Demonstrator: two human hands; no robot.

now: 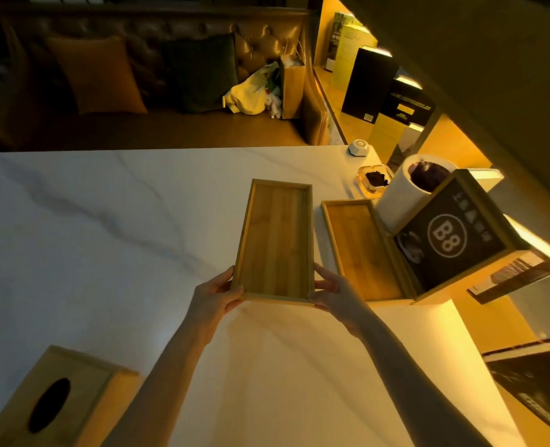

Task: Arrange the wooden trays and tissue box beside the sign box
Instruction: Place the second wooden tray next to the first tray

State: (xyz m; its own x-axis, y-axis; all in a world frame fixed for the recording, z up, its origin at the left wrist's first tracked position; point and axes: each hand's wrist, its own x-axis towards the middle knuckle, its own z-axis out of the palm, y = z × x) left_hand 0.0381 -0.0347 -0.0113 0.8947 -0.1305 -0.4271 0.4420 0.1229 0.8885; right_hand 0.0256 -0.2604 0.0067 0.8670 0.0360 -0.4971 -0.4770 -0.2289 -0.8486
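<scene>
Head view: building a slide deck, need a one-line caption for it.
Both hands, left hand and right hand, hold a wooden tray beside a second tray by the sign box.

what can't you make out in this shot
Head view only:
- Tissue box: cut off by the bottom-left edge; no tissue shows in its dark slot.
- Second tray: its right side is hidden behind the sign box.
- Small print above the sign box's B8: too blurred to read.
- Ashtray contents: too dark to identify.

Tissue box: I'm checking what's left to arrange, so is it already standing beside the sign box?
No, the tissue box sits at the table's near left corner, far from the sign box on the right, with two wooden trays between them.
</scene>
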